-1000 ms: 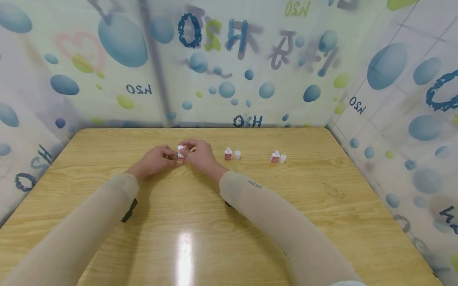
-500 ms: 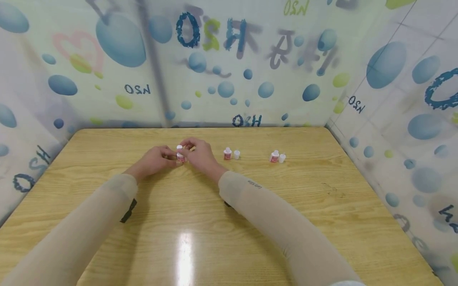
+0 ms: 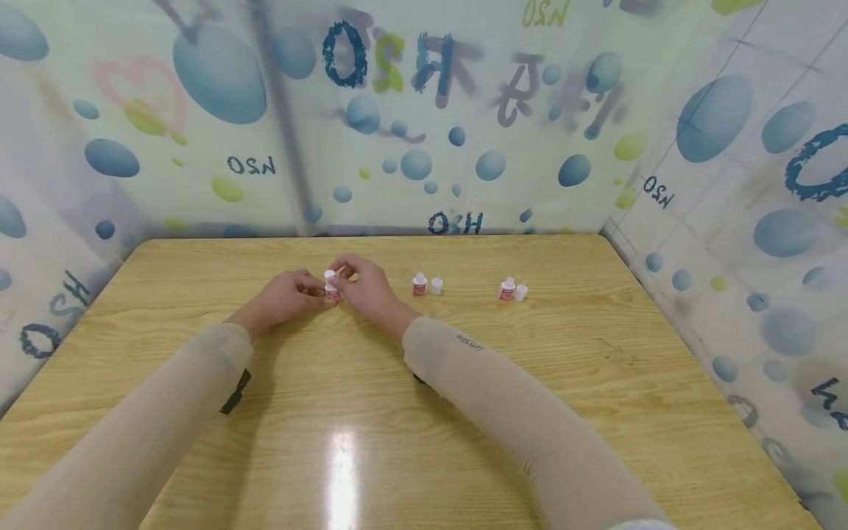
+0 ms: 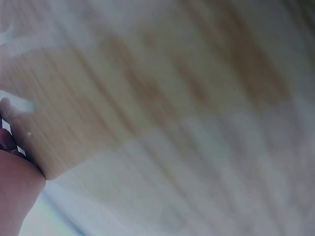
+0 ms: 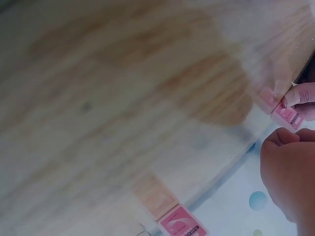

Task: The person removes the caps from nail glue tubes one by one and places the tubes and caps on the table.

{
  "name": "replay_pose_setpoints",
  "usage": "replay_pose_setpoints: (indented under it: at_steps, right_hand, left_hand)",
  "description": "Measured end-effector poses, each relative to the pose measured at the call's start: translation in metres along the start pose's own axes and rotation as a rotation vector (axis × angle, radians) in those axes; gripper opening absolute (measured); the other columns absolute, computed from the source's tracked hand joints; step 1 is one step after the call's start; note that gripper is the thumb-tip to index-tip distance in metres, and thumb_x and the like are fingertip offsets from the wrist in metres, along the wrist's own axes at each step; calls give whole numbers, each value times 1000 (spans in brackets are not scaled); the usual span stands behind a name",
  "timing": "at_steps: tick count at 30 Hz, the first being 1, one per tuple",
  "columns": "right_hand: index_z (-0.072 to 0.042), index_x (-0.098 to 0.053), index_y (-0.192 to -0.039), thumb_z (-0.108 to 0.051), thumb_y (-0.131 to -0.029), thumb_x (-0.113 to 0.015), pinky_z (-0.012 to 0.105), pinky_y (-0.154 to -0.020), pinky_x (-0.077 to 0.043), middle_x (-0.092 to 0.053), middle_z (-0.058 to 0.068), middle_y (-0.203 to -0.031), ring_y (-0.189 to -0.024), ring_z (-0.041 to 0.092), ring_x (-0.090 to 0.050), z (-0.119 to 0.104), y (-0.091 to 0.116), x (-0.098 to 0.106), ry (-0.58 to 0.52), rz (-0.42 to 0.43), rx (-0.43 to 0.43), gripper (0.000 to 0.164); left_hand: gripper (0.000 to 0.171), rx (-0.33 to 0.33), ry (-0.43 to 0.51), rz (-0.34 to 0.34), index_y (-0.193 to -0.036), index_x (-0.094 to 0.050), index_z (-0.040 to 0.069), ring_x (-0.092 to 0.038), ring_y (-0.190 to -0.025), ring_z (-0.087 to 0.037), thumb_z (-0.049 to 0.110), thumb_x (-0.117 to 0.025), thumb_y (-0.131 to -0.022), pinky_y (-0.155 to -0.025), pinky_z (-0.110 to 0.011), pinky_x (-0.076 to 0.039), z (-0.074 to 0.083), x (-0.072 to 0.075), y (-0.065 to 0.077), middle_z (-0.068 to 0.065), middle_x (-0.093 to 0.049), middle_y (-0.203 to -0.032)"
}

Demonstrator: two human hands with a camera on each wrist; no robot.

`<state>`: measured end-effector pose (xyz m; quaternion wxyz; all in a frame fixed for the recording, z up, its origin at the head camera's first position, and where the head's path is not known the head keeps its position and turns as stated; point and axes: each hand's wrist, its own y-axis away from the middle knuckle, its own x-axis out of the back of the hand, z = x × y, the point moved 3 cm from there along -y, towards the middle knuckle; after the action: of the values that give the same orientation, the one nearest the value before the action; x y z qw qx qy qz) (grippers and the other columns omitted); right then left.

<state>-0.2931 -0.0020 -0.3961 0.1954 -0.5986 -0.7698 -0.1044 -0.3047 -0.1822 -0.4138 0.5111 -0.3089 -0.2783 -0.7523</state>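
A small white bottle with a pink-red label (image 3: 333,293) stands toward the left of the table's far half. My left hand (image 3: 288,296) grips it low from the left, thumb and fingers at its sides. From the right, my right hand (image 3: 364,287) pinches the white cap (image 3: 329,274) at its top. Fingers partly cover both. In the right wrist view the left hand's fingertips (image 5: 300,96) touch the labelled bottle (image 5: 289,117), and the right hand (image 5: 288,172) is curled near it. The left wrist view catches only part of the left hand (image 4: 17,191) at its edge.
To the right stands a similar bottle (image 3: 419,285) with a white cap (image 3: 436,285) beside it. Farther right is another bottle (image 3: 506,290), also with a cap (image 3: 521,293) next to it. A patterned wall covering (image 3: 411,132) rises behind the wooden table (image 3: 503,412).
Both hands stay at the same bottle, the right fingers shifting only slightly at its cap. The whole head view has drifted a little, so everything sits slightly farther left.
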Motion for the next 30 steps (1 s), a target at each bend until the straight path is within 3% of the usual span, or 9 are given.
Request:
replay_pose_setpoints:
  at_steps: [10, 20, 30]
  right_hand:
    - [-16, -69, -118, -19, -107, -65, 21, -57, -41, -64, 2, -96, -62, 9, -48, 0, 1, -2, -3, -17, -15, 12]
    - [-16, -71, -115, -25, -99, -78, 23, -56, -41, -63, 0, -91, -61, 10, -47, 0, 3, 1, -48, 27, -52, 19]
    - [-17, -72, -111, -24, -100, -76, 23, -56, -40, -65, 0, -90, -62, 10, -47, 1, 3, 1, -42, 34, -39, 14]
  left_hand:
    - [35, 0, -2, -2, -129, -78, 10, -57, -113, -30, 25, -76, -97, -94, -37, -42, -3, 0, -1, -12, -68, -120]
    - [38, 16, 2, -15, -134, -75, 10, -56, -113, -29, 25, -75, -98, -94, -37, -41, -5, 0, -2, -11, -67, -119]
    - [38, 15, -3, -6, -132, -76, 10, -57, -114, -30, 25, -75, -98, -96, -38, -41, -5, 0, -1, -12, -68, -120]
